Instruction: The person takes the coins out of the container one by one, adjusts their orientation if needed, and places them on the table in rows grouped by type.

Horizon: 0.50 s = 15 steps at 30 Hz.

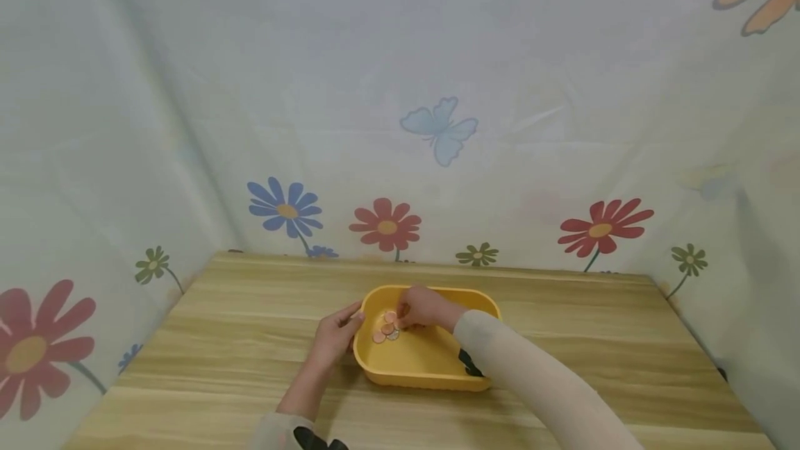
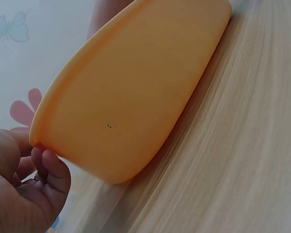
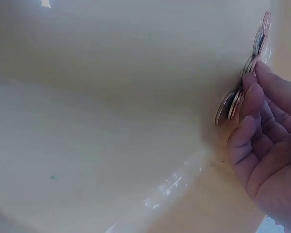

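Nearest you, your two pale sleeves (image 1: pixel 544 373) reach in over a wood-grained table (image 1: pixel 594 325). Your right forearm crosses the near right corner of a rounded yellow tray (image 1: pixel 425 356), which sits midway between the table's left and right edges. Your left hand (image 1: pixel 333 335) is clamped on the tray's left end, with the thumb at the rim and the fingers curled against the outside.

Inside the tray, your right hand (image 1: pixel 425 306) reaches toward the left end, its fingers bent and their tips touching a small cluster of coins (image 1: pixel 388 329), some copper, some silvery; whether it pinches one, you cannot tell. The coins overlap near the left wall, and the tray's yellow floor stretches from them toward the right end, beneath your forearm.

For moving sideways, wide stretches of wood run from the tray to the table's right edge and, past your left hand, to the left edge. Behind the tray, only a narrow strip separates it from the far edge, where a white cloth (image 1: pixel 350 89) printed with flowers and a blue butterfly (image 1: pixel 464 130) rises.

As for markings, the tray's outer side bears two tiny dark specks (image 2: pixel 109 126); the coins' faces are too small to read.
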{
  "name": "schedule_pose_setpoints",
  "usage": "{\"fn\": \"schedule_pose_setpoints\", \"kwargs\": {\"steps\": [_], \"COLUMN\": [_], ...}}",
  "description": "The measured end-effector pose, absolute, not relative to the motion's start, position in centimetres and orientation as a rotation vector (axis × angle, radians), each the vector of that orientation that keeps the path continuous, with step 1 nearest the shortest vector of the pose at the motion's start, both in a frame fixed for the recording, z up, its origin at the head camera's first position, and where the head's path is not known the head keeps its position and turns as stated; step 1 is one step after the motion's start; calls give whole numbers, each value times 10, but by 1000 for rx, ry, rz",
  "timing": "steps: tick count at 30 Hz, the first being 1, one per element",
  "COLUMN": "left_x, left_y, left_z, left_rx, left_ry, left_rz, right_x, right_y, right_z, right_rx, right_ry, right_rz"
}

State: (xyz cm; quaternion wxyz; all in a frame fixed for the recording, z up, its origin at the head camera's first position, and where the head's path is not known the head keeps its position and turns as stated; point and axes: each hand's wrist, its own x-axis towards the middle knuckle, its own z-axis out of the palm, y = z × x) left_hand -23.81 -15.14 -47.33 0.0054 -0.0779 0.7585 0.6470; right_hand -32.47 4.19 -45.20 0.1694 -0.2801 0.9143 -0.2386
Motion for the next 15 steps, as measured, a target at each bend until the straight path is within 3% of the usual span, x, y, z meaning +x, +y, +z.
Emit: {"fn": "schedule_pose_setpoints", "kwargs": {"steps": [15], "left_x": [-236], "left_y": [-147], "left_z": [-478], "left_rx": [-256], "left_ry": [2515], "left_rz": [1970], "right_x": [-325], "right_y": [41], "right_z": [-450], "right_rx": [-880], "right_ry": [2591], "right_rz": [-636]}}
